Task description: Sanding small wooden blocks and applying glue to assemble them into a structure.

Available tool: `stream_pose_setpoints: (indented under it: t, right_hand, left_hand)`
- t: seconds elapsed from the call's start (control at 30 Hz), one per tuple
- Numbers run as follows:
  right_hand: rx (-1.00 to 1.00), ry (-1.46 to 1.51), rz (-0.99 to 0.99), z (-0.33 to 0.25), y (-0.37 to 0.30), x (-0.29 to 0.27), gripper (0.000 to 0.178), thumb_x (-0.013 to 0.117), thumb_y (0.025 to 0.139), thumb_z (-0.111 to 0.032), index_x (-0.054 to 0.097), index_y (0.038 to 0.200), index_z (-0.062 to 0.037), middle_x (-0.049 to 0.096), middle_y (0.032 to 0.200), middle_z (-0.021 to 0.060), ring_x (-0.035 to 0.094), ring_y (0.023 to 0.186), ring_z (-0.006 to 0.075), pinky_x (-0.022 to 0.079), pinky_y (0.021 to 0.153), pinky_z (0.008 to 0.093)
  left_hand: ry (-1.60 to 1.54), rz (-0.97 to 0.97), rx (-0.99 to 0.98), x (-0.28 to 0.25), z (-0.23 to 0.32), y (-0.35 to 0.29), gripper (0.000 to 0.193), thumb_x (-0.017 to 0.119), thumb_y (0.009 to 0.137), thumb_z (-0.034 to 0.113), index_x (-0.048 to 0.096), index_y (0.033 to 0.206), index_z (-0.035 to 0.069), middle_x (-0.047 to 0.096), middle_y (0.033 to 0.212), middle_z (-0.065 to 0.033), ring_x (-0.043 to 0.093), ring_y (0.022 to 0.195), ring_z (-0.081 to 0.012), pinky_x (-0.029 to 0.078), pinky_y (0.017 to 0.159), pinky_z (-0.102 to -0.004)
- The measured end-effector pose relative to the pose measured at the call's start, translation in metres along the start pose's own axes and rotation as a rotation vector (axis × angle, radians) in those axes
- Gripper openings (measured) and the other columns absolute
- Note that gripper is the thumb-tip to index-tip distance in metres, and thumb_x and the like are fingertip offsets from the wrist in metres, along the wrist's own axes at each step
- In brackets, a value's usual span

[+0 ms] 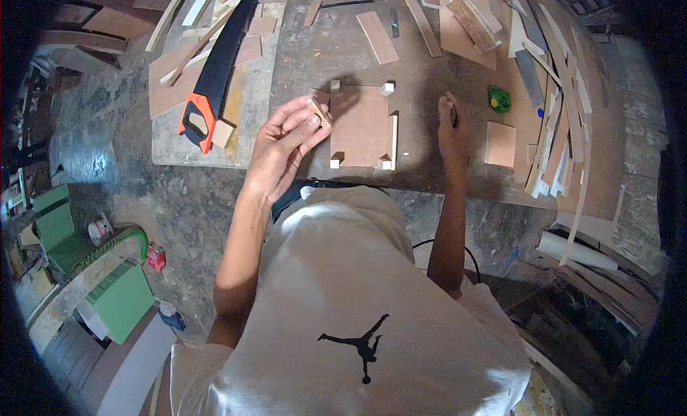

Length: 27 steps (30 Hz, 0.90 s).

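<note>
My left hand (286, 140) is raised over the left edge of a rectangular thin wooden panel, pinching a small flat piece of wood (319, 113) between thumb and fingers. The brown panel (360, 126) lies on the worktable with a small pale wood block at each corner, such as the one at the far right (388, 88). Along its right edge runs a narrow wood strip (393, 141). My right hand (452, 130) is to the right of the panel, edge-on and in shadow. Its fingers look loosely extended, with nothing visible in them.
A handsaw (215, 80) with an orange and black handle lies at the left of the worktable (300, 51). Wood strips (554, 123) pile up at the right. Nearer are a square wood piece (500, 143) and a small green item (499, 99). Green boxes (120, 300) stand lower left.
</note>
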State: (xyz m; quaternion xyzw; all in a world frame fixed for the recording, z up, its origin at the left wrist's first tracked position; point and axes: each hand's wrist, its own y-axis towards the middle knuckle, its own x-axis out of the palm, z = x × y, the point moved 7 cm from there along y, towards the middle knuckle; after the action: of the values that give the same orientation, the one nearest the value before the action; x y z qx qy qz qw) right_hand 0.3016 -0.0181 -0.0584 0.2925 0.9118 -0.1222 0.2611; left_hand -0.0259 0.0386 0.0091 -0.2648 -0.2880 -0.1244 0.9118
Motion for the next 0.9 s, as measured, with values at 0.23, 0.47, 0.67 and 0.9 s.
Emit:
stream_pose_setpoints:
  t: [0.23,0.47,0.67,0.9]
  right_hand:
    - [0.053,0.52,-0.256,-0.101,-0.034,0.046,0.043,0.043,0.104,-0.04,0.06,0.125,-0.0051,0.062,0.09,0.004,0.059,0.085,0.0126,0.046,0.078,0.0276]
    - [-0.348,0.615,-0.245,-0.188,-0.065,0.065,0.033,0.051,0.097,-0.03,0.053,0.118,-0.0051,0.058,0.095,0.0128,0.054,0.08,0.0205,0.044,0.072,0.0351]
    - [-0.513,0.712,-0.233,-0.187,-0.065,0.066,0.042,0.042,0.096,-0.04,0.049,0.116,-0.003,0.054,0.095,0.0113,0.051,0.082,0.0192,0.041,0.074,0.034]
    - [-0.714,0.852,-0.164,-0.209,-0.068,0.05,0.039,0.04,0.092,-0.034,0.05,0.107,0.0006,0.053,0.096,0.0152,0.051,0.081,0.0224,0.043,0.073,0.038]
  left_hand:
    - [0.123,0.07,0.157,0.021,0.011,-0.005,0.028,0.064,0.092,-0.003,0.062,0.12,-0.002,0.067,0.115,-0.0127,0.067,0.102,-0.0173,0.055,0.095,-0.032]
    - [0.906,0.049,0.667,0.083,0.046,-0.036,0.025,0.07,0.086,-0.002,0.065,0.11,-0.003,0.069,0.106,-0.0149,0.07,0.095,-0.0225,0.056,0.083,-0.0316]
    - [1.099,0.025,0.87,0.099,0.051,-0.049,0.023,0.067,0.086,-0.002,0.065,0.108,-0.002,0.067,0.104,-0.0165,0.067,0.093,-0.0331,0.054,0.078,-0.0379]
    - [1.113,0.052,0.961,0.108,0.056,-0.053,0.019,0.066,0.085,-0.005,0.064,0.103,-0.002,0.066,0.101,-0.0162,0.066,0.088,-0.0333,0.053,0.076,-0.0388]
